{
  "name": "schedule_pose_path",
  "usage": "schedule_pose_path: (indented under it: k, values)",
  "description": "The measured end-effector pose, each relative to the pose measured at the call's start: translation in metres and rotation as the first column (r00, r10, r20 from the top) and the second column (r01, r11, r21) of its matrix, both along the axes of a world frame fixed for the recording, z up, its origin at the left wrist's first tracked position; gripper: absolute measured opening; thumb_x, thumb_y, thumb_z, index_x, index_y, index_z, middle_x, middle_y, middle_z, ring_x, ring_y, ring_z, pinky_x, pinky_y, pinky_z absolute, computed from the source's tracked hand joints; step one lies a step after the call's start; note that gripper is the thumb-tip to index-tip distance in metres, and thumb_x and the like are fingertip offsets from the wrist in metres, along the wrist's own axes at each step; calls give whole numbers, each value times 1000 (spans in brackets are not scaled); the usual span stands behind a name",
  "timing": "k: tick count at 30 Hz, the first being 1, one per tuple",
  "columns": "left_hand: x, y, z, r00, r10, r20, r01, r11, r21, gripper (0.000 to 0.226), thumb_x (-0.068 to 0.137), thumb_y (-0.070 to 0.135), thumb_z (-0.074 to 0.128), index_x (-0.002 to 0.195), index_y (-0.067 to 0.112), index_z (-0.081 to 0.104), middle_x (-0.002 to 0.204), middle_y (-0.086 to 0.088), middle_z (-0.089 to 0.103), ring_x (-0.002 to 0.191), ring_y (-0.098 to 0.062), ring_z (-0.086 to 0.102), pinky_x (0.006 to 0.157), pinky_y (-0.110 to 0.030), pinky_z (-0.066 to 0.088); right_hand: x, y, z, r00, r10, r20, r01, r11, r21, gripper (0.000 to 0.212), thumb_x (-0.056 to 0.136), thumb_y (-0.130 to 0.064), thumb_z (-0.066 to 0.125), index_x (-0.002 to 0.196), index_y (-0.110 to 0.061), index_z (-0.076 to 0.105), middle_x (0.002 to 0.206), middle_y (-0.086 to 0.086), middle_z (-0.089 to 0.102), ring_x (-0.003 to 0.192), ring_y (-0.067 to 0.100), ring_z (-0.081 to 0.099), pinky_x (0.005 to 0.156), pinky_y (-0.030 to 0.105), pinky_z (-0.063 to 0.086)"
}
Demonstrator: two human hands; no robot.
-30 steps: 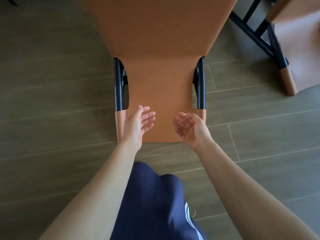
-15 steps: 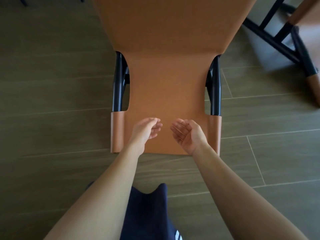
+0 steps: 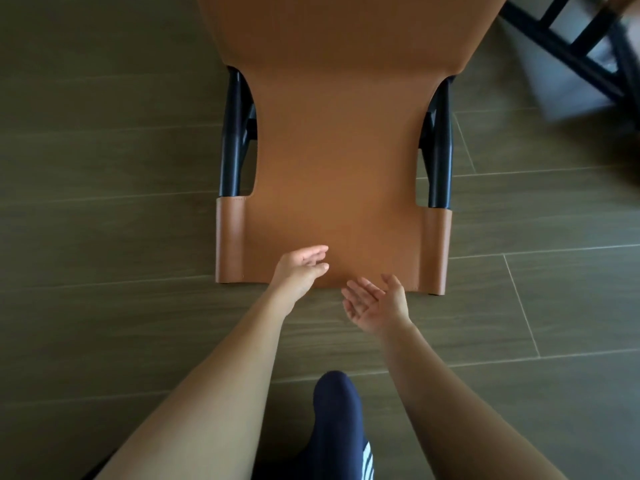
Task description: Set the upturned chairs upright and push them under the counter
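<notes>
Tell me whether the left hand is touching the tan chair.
Cannot tell. In the head view the left hand overlaps the tan chair near its close edge, fingers relaxed, but looking down shows neither contact nor gap.

The tan leather chair with black tubular frame [image 3: 332,133] is cut off by the top edge. A second black-framed chair [image 3: 571,50] at upper right is blurred and cropped. Whether the left hand [image 3: 299,268] touches the leather cannot be told.

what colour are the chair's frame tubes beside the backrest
Black, against the tan leather backrest; the frame tubes show best in the head view.
</notes>
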State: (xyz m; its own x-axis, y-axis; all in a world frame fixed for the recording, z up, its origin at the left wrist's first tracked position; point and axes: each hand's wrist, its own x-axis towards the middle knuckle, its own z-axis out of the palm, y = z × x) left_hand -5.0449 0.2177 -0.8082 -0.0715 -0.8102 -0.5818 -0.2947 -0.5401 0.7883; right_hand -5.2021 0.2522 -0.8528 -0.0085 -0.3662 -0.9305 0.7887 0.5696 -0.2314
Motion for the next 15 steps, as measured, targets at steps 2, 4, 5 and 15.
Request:
schedule_pose_path:
  k: [2, 4, 5, 15]
  values:
    - [1, 4, -6, 996, -70, 61, 70, 998, -5, 41, 91, 6, 62, 130, 21, 60, 133, 1, 60, 127, -12, 51, 112, -31, 34, 4, 4, -4, 999, -37, -17, 37, 999, 31, 41, 97, -36, 45, 116, -1, 57, 115, 15, 66, 102, 31, 62, 89, 41, 45]
    - [3, 4, -11, 989, -104, 107, 107, 994, -17, 42, 91, 6, 62, 130, 20, 59, 135, 0, 59, 128, -13, 50, 113, -32, 33, 10, 3, -3, 995, -85, -44, 87, 995, 50, 40, 98, -28, 47, 128, -1, 50, 116, 17, 62, 106, 32, 61, 92, 39, 47]
    - [5, 4, -12, 986, -114, 124, 117, 993, -19, 42, 91, 6, 62, 131, 20, 59, 135, 1, 59, 128, -12, 50, 113, -31, 33, 15, 1, -3, 992, -109, -56, 112, 992, 58, 41, 98, -25, 49, 131, -2, 47, 120, 18, 60, 110, 33, 60, 93, 39, 48]
    - [18, 13, -20, 863, -198, 466, 336, 912, -235, 26, 93, 10, 55, 111, 24, 68, 114, 10, 67, 108, -8, 60, 90, -22, 45, 28, -11, -6, 970, -239, -35, 240, 970, 45, 37, 100, -17, 46, 133, 0, 47, 137, 11, 51, 131, 28, 48, 108, 45, 38]
